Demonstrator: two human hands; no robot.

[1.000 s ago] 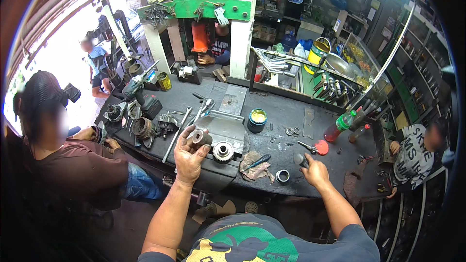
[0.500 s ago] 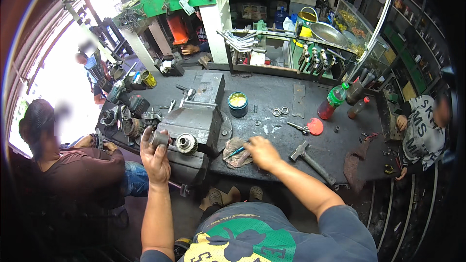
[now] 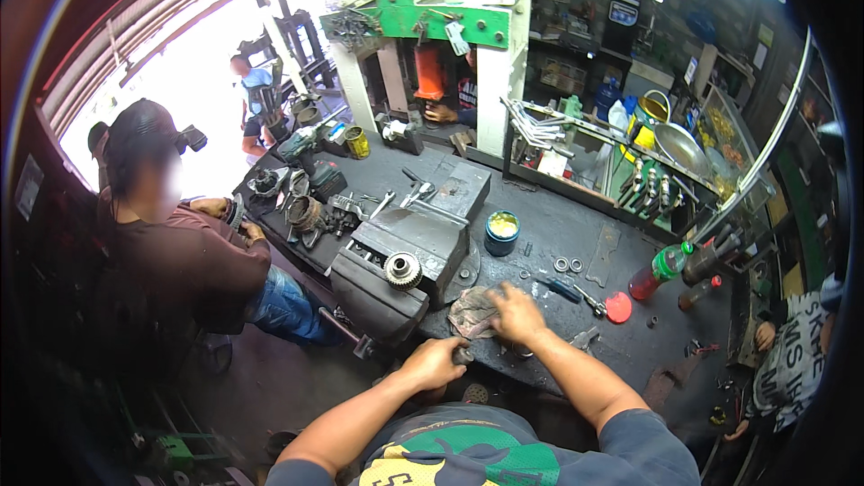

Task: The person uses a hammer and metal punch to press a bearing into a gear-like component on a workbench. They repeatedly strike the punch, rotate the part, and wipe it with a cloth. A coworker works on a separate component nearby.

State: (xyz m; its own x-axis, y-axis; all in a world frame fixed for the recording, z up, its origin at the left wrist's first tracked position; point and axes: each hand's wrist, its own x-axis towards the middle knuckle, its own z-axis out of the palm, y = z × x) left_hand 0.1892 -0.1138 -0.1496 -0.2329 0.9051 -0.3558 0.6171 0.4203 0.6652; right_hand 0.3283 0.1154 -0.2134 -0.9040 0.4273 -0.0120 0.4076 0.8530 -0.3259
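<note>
My left hand (image 3: 433, 364) is low at the bench's front edge, its fingers curled round a small metal cylinder (image 3: 463, 356). My right hand (image 3: 518, 313) is at the right edge of a crumpled, grimy rag (image 3: 471, 315), fingertips gripping the cloth; they are slightly blurred. A toothed metal gear (image 3: 402, 270) rests on the heavy bench vise (image 3: 378, 292), left of the rag. Right of my right hand lies a dark blue-handled tool (image 3: 564, 289). A hammer (image 3: 585, 339) is partly hidden behind my right forearm.
An open blue tub of yellowish grease (image 3: 501, 230) stands behind the rag. Metal rings (image 3: 568, 265), a red disc (image 3: 618, 308) and a red-filled bottle (image 3: 657, 272) are farther right. One person (image 3: 180, 243) works at left, another (image 3: 792, 360) at right. A green press (image 3: 423, 13) rises behind.
My left hand has come down and right from beside the vise with the metal cylinder. My right hand has let go of the blue tool, which now lies on the bench. The view has shifted.
</note>
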